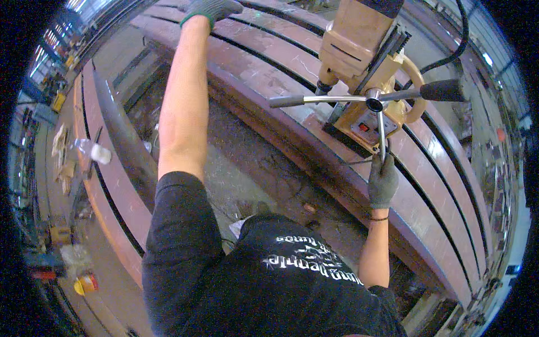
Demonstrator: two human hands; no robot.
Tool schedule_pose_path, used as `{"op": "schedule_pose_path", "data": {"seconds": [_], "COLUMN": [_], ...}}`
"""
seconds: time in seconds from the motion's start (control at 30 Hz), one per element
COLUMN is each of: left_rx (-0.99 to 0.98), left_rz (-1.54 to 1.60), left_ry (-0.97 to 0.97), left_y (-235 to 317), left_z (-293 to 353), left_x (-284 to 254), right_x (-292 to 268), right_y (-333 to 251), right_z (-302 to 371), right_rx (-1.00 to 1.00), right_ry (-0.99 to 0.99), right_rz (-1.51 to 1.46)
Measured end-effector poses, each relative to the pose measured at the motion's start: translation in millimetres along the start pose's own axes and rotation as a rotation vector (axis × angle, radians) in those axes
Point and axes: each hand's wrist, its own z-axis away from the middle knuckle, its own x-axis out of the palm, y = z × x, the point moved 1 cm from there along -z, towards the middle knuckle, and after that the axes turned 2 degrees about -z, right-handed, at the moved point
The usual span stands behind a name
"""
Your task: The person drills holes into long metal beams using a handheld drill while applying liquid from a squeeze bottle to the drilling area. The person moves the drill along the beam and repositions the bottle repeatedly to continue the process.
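Drill (351,48) with a tan body is standing on slotted brown steel (247,73), ahead and to the right of my remote viewpoint. My gloved right hand (383,185) is gripping the lower spoke (382,132) of its three-spoked feed handle (373,101); my gloved left hand (213,8) is reaching over the steel at the upper margin, cropped, so I am unable to tell whether it is open or closed. I am judging slippage a main hazard: a glove sliding along smooth metal could be losing the spoke. Poor seating near a dark slot could be causing the drill to tilt. A black cable (465,31) is looping beside the right-hand spoke and possibly snagging it. The drill body is obstructing my view beyond; a pale bottle (94,151) is resting well apart, leftward.
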Motion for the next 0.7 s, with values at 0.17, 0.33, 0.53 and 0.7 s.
{"op": "schedule_pose_path", "data": {"seconds": [0.17,0.33,0.53,0.7], "left_rx": [0.544,0.497,0.529,0.507], "left_rz": [0.189,0.547,0.950,1.321], "left_ry": [0.228,0.220,0.033,-0.004], "left_y": [28,167,207,190], "left_z": [-74,-60,-57,-60], "left_x": [-31,-91,-52,-38], "right_x": [20,15,2,-16], "right_y": [51,53,25,59], "right_z": [3,2,-4,-36], "right_rx": [-0.133,-0.126,-0.074,-0.248], "right_ry": [0.154,0.195,0.091,0.081], "right_rz": [0.077,0.166,0.112,0.195]}}
